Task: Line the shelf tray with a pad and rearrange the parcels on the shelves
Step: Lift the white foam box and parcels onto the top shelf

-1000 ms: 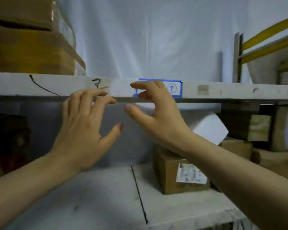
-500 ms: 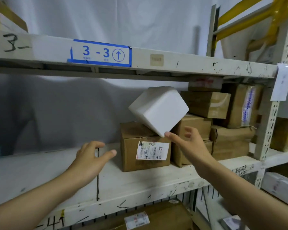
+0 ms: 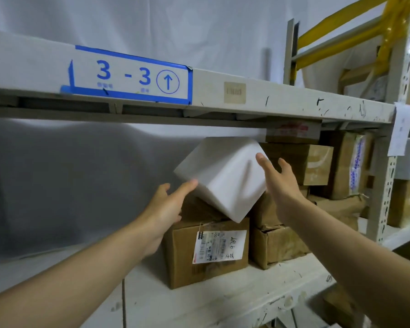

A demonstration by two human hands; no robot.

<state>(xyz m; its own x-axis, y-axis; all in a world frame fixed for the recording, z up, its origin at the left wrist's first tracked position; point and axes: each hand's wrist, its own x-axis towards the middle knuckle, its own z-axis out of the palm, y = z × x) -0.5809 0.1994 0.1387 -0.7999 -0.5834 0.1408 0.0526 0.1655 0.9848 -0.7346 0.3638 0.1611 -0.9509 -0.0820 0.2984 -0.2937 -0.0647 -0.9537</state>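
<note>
Risk: the white box (image 3: 225, 178) sits tilted on one corner atop the carton (image 3: 208, 252), leaning toward the stacked cartons (image 3: 301, 164) on the right. A one-sided push from the left hand (image 3: 168, 204) could pivot it off the carton onto the shelf (image 3: 199, 301). Its smooth faces may slip if gripped unevenly.

Position: the left hand's fingers are extended, slightly spread, with the tips at the box's lower-left edge; contact appears light. The box lies between both hands. The right hand (image 3: 279, 183) is flat, fingers apart, at the box's right face; whether it touches cannot be determined. Neither hand holds anything.
</note>
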